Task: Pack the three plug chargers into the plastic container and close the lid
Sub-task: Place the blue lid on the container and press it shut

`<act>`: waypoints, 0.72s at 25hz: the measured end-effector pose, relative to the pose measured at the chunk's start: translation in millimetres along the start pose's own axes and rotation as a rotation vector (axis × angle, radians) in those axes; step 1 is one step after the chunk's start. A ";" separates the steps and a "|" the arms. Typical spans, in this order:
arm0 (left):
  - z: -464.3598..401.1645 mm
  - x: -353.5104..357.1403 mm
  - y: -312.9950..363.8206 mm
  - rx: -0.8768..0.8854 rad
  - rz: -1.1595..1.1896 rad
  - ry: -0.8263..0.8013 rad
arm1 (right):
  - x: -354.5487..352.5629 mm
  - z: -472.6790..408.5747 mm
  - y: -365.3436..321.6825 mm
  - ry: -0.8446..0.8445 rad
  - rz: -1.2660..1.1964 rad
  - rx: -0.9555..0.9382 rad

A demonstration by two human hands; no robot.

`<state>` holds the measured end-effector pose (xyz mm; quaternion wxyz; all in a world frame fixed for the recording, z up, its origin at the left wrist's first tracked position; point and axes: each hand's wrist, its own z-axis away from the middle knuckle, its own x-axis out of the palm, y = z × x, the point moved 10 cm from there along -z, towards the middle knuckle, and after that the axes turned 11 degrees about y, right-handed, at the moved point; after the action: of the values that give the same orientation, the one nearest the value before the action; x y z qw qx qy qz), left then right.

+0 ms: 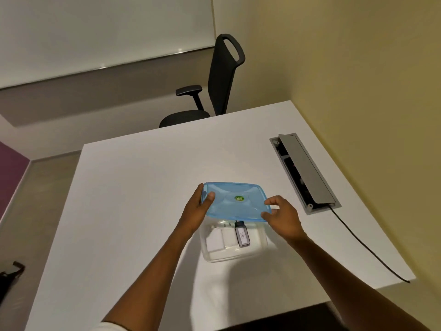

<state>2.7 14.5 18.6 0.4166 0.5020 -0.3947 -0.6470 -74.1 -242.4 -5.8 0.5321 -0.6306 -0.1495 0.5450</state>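
Note:
A clear plastic container (259, 247) stands on the white table near its front middle. Inside lie two white plug chargers (220, 240) side by side and a black charger (242, 236) with a white label. A translucent blue lid (232, 201) with a green sticker hovers above the container's far half, held level. My left hand (199, 206) grips its left edge, thumb on top. My right hand (280, 213) pinches the lid's near right corner. The container's far rim is hidden under the lid.
An open grey cable hatch (304, 173) is set into the table (133, 187) at the right, with a black cable (367, 247) running to the front right edge. A black office chair (214, 84) stands behind the table. A dark object (9, 275) lies on the floor at left.

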 end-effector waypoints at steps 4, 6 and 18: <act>37.7 5.1 -35.9 -0.012 -0.119 -0.038 | 10.1 37.6 9.7 -0.001 0.084 -0.077; 51.3 4.9 -55.8 -0.001 -0.184 -0.013 | 17.1 54.1 18.0 -0.019 0.072 -0.074; 68.8 15.6 -107.4 -0.064 -0.299 0.056 | 47.1 68.0 24.3 -0.031 0.284 -0.195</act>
<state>-82.3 42.9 -73.5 0.3424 0.5596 -0.2831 -0.6996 -124.1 -181.0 -40.1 0.3834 -0.6855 -0.1192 0.6073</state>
